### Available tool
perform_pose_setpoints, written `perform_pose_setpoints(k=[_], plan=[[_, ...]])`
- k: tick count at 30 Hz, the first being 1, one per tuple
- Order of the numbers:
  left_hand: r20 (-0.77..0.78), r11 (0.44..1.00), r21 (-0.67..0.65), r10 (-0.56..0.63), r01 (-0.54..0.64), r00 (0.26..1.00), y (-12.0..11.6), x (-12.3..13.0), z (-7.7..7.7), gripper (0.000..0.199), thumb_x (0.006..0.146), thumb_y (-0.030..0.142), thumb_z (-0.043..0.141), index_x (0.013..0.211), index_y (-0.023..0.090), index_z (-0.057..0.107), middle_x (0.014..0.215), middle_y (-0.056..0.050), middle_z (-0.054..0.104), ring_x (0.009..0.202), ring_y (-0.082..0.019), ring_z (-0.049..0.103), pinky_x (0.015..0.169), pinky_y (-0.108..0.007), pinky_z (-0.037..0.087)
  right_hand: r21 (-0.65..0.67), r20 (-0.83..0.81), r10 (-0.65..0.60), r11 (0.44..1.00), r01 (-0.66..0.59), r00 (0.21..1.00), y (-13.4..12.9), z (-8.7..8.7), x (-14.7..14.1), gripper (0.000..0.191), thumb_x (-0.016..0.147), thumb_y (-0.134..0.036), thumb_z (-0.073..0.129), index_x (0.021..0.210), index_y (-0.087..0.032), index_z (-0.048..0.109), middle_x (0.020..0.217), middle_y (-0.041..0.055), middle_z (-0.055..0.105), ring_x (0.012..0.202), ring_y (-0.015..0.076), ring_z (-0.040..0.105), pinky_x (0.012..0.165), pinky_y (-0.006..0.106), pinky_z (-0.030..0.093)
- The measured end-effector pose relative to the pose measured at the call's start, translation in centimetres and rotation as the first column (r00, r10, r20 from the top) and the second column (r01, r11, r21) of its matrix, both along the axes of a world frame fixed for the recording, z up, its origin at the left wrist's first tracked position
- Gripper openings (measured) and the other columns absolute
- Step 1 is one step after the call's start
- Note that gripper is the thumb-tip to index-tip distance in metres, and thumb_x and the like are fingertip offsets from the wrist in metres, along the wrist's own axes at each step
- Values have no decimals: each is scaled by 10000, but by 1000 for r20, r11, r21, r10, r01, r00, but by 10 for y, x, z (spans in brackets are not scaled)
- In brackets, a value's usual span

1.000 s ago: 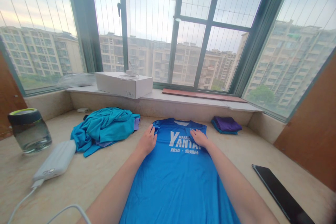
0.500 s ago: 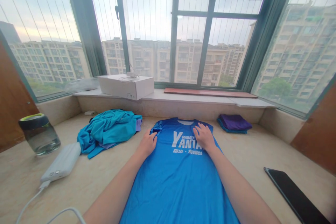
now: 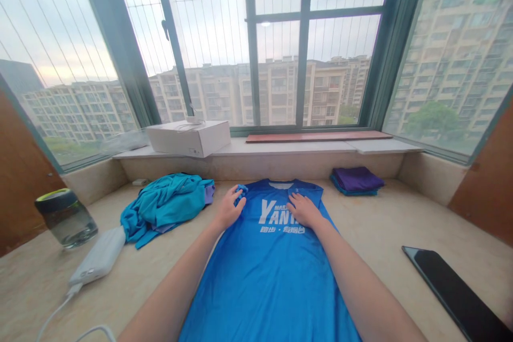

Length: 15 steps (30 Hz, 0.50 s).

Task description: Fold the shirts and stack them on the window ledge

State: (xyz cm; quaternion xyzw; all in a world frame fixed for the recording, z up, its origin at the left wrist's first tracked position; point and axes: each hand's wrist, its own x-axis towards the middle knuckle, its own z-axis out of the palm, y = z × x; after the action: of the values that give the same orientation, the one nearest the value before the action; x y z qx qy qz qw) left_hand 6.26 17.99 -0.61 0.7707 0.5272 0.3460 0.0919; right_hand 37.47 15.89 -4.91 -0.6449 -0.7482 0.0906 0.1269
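A blue sleeveless running shirt [image 3: 276, 278] with white "Yantai" lettering lies front up on the counter, its neckline toward the window. At the shirt's left shoulder, my left hand [image 3: 231, 207] is closed on a bunched bit of the fabric at the armhole edge. My right hand [image 3: 305, 210] rests on the right part of the chest, fingers spread and flat, covering some of the letters. Soft wrinkles run down the lower shirt, whose hem is out of view.
Left of the shirt are a crumpled teal garment [image 3: 168, 203], a white power bank [image 3: 98, 256] with a cable and a water bottle [image 3: 66, 219]. To the right are folded purple and teal clothes [image 3: 356, 179] and a black phone [image 3: 457, 294]. A white box [image 3: 188, 138] sits on the sill.
My left hand has moved slightly up and now pinches the fabric at the left armhole. My right hand has shifted a little toward the shirt's middle. The view has tilted slightly.
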Motion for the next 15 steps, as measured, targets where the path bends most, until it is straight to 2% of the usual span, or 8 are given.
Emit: perform_pose_setpoints(k=[2,3,5,6,8,11,15], plan=[[-9,977,-96,-192,190,981,-4,10,8,498,960,521,444,1136,171,751,1426,-116,606,1226,-289,635,993,-376,543,-2,-11,2,1000,-2,1000,1,0,0,582,1056,-430,266,1536,-136,415,1637,119,308,1525,275,243,1234,460,162],[-7,962,-138,-240,237,971,-5,14,11,558,986,544,368,1100,165,761,1344,-124,665,1116,-277,695,904,-367,580,-1,-18,3,1000,-3,1000,1,0,0,571,1059,-419,258,1532,-147,425,1635,116,316,1525,272,245,1234,460,162],[-23,963,-165,-220,214,975,-5,18,16,646,1016,528,237,1071,149,756,1126,-126,761,919,-253,749,796,-363,599,0,-33,6,1000,-6,999,2,1,0,562,1062,-412,250,1525,-156,439,1630,116,328,1523,270,249,1234,462,163],[-49,973,-153,-185,175,982,-4,19,17,645,1016,511,223,1067,144,750,1052,-123,776,891,-256,751,802,-374,595,1,-42,7,1000,-7,999,2,1,0,562,1063,-412,245,1521,-156,445,1628,117,334,1523,272,250,1233,465,164],[-125,983,-124,-147,132,981,2,20,16,568,994,491,293,1075,154,743,1074,-127,772,1011,-285,728,922,-402,558,-1,-60,9,1000,-10,998,1,3,0,564,1065,-414,229,1512,-160,460,1622,119,346,1520,275,257,1230,473,172],[-239,982,-148,-154,121,959,13,25,4,457,937,463,432,1170,188,714,1306,-124,694,1263,-300,612,1099,-402,441,-6,-84,16,1000,-17,996,-1,6,-1,572,1068,-422,194,1489,-182,498,1613,118,365,1514,271,274,1224,477,184],[-368,975,-217,-130,51,921,29,34,-12,486,906,446,497,1275,167,650,1433,-163,592,1371,-327,515,1135,-436,394,-4,-104,37,999,-38,994,-5,11,-1,582,1067,-452,172,1473,-221,519,1605,85,388,1512,236,285,1226,461,184]])
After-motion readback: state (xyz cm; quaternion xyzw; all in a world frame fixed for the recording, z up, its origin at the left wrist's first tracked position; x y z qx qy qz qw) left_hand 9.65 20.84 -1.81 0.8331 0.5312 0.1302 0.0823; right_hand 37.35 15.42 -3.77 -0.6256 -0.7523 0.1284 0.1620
